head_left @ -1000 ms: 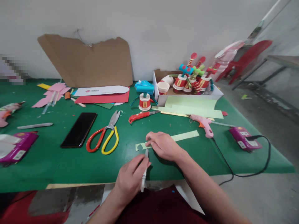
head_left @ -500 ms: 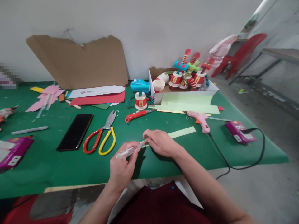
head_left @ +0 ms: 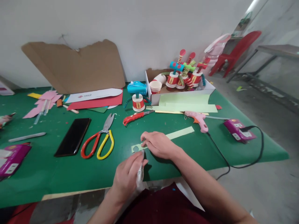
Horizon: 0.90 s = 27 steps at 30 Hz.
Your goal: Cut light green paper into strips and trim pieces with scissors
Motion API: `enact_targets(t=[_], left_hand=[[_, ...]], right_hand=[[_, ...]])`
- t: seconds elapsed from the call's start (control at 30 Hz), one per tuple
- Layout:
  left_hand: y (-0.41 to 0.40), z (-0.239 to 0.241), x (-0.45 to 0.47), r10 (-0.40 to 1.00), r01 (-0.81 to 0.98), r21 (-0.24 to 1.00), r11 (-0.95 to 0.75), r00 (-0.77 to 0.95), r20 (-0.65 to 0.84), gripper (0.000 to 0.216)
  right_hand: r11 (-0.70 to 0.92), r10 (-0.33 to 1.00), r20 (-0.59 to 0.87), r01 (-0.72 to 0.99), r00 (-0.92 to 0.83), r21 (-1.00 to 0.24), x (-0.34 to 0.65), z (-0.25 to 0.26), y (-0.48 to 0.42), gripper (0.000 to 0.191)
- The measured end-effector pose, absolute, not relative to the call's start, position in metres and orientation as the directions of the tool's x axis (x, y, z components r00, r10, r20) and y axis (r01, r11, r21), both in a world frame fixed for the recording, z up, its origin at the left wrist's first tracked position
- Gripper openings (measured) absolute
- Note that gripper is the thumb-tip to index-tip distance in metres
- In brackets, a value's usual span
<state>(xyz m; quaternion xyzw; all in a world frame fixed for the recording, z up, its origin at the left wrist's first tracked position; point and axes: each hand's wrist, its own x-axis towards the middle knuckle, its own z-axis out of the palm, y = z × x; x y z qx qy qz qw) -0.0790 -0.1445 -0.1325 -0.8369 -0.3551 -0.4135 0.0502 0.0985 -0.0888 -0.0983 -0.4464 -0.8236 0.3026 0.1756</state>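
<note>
My left hand (head_left: 127, 175) is closed around a grey pen (head_left: 140, 169), its tip pointing up toward the near end of a pale green paper strip (head_left: 179, 133). A small grey mark shows on that end of the strip. My right hand (head_left: 157, 144) lies on the strip with fingers pressed down, pinning it to the green table cover (head_left: 58, 171). Both hands are near the table's front edge.
Red and yellow scissors (head_left: 99, 141), a black phone (head_left: 73, 136) and a red utility knife (head_left: 134, 116) lie left of and behind my hands. A pink glue gun (head_left: 198, 119) with a cord and a purple power strip (head_left: 239, 130) sit to the right. A white box (head_left: 182, 90) of paper-cup figures stands at the back.
My left hand swung the pen from lying sideways across the strip to pointing upright at its near end. The camera view shifted slightly right.
</note>
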Motion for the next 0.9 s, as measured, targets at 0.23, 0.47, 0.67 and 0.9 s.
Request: enact_targets(t=[0.23,0.47,0.67,0.9], left_hand=[[-0.1448,-0.1346,-0.0790,0.518,0.648,0.124,-0.752,0.463,0.719,0.012],[-0.1442,-0.1346,-0.0799,0.504,0.644,0.100,-0.759,0.483,0.716,0.014],[-0.1443,-0.1346,-0.0785,0.501,0.636,0.098,-0.765,0.494,0.711,0.014],[-0.1431,-0.1311,-0.0775,0.496,0.647,0.083,-0.758,0.489,0.717,0.014]], right_hand=[[0.417,0.842,0.024,0.623,-0.538,-0.661,0.0987,-0.0998,-0.0887,0.020],[0.431,0.839,0.031,0.629,-0.543,-0.647,0.0985,-0.1003,-0.0887,0.021],[0.432,0.837,0.029,0.627,-0.547,-0.648,0.0987,-0.1000,-0.0889,0.020],[0.428,0.835,0.025,0.621,-0.550,-0.656,0.0993,-0.1002,-0.0885,0.019]])
